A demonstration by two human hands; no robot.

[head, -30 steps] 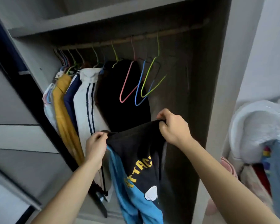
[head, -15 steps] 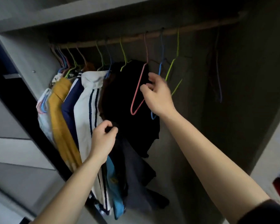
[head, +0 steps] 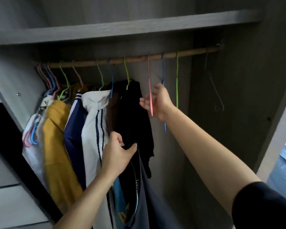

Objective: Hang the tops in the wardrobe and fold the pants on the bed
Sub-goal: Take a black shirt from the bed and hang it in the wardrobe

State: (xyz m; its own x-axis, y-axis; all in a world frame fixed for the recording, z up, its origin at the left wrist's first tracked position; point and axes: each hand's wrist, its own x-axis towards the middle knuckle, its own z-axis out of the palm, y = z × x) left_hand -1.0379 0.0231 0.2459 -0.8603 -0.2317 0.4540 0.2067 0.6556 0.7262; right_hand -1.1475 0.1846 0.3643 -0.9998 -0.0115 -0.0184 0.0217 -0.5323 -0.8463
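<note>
A black top with a blue sleeve and yellow print [head: 139,187] hangs down from my left hand [head: 117,154], which is shut on its upper edge in front of the hung clothes. My right hand [head: 158,103] is raised at an empty pink hanger [head: 149,76] on the wooden rail [head: 188,52]. Its fingers are apart and the hanger crosses the palm edge-on. An empty blue hanger [head: 163,68] and a green hanger [head: 177,80] hang just right of it.
On the rail's left hang a yellow top [head: 56,146], a navy top [head: 74,138], a white striped jacket [head: 92,129] and a black garment [head: 132,116]. A grey hanger [head: 216,96] hangs far right. A shelf [head: 139,28] runs above; blue bedding [head: 284,171] shows at right.
My right hand let go of the black top and rose to the empty hangers, now at the pink one, which has turned edge-on. The top hangs from my left hand alone.
</note>
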